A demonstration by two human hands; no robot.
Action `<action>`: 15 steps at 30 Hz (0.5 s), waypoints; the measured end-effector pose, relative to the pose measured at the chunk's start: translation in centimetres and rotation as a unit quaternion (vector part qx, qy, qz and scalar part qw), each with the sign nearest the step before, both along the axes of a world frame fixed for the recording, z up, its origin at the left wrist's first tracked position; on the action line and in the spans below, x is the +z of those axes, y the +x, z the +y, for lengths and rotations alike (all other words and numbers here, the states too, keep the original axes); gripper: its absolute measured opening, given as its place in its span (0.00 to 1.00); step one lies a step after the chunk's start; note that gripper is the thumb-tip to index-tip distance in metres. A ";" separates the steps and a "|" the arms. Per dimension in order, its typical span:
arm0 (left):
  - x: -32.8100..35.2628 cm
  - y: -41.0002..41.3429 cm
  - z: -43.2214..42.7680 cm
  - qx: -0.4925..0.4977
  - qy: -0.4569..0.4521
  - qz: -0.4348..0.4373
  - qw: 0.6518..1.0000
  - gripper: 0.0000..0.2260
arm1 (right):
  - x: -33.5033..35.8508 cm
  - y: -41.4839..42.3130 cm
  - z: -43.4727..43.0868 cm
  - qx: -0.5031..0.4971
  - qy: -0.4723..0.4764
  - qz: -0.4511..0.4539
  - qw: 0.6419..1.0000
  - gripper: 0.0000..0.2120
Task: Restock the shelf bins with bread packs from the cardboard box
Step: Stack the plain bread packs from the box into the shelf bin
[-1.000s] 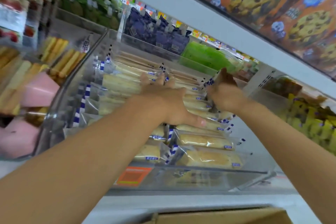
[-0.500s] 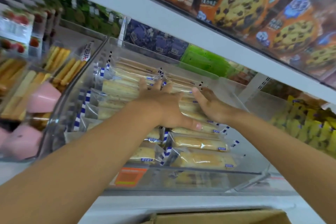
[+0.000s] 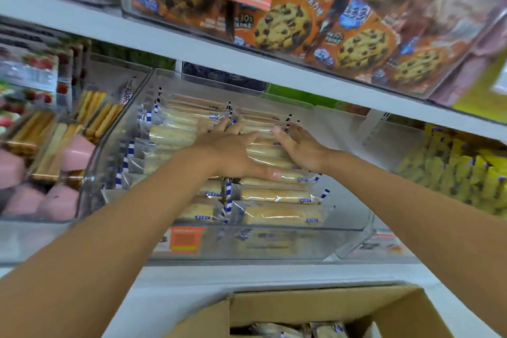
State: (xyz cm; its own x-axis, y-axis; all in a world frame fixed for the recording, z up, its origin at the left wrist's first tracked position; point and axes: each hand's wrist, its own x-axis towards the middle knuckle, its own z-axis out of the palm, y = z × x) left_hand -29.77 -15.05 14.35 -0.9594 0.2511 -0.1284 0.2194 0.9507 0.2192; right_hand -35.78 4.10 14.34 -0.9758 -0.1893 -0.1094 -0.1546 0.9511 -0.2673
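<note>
The right hand [image 3: 304,149], a second ago curled round the end of a raised pack, has flattened onto the stack, and the view has tipped to show more of the box at the bottom of the frame. At centre frame its fingers [image 3: 283,136] lie straight and relaxed, gripping nothing, on the right-hand column of bread packs [image 3: 277,195]. The left hand [image 3: 233,153] lies beside it, fingers straight and spread over the line where the two columns meet, thumb stretched toward the right across a pack, also holding nothing. The flat palms look meant to press and square the overlapping packs so that the rows sit level, not to lift anything. The packs lie shingled in two columns, blue-striped ends meeting down the middle, inside a clear bin [image 3: 301,244] that runs from centre to lower middle of the frame. A bare strip shows along the bin's right side, seemingly room for more. An orange tag [image 3: 186,240] sits on the bin's front wall. Both forearms reach up from the lower corners. At bottom centre the open box [image 3: 315,307] shows a few spare packs [image 3: 285,329] inside; it stands just below the shelf, likely to keep the reach short. Cookie cartons [image 3: 285,25] crowd the shelf above at upper right; pink packs [image 3: 57,200] lie at left, yellow packs [image 3: 461,170] at right
</note>
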 end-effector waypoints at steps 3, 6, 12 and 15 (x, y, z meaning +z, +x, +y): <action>1.3 1.4 0.1 0.015 0.055 0.004 0.998 0.51 | 0.6 1.2 1.1 0.027 -0.061 0.044 0.997 0.43; 2.4 3.3 0.5 0.052 0.175 0.044 0.982 0.38 | 0.7 4.8 2.2 0.110 -0.117 0.150 0.976 0.18; 4.2 11.2 4.8 0.106 0.292 0.129 0.942 0.12 | 0.7 13.7 5.1 0.120 -0.143 0.283 0.941 0.07; 2.9 15.1 7.7 0.112 0.291 0.106 0.944 0.13 | -1.1 18.1 7.5 0.111 -0.196 0.244 0.943 0.04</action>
State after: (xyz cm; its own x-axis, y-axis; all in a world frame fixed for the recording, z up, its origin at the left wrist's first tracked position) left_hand -14.64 -7.30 17.21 -0.9855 0.0082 0.1696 0.1250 0.7108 0.6922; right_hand -17.63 11.57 13.23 -0.8234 -0.3280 0.4632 -0.5340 0.7239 -0.4368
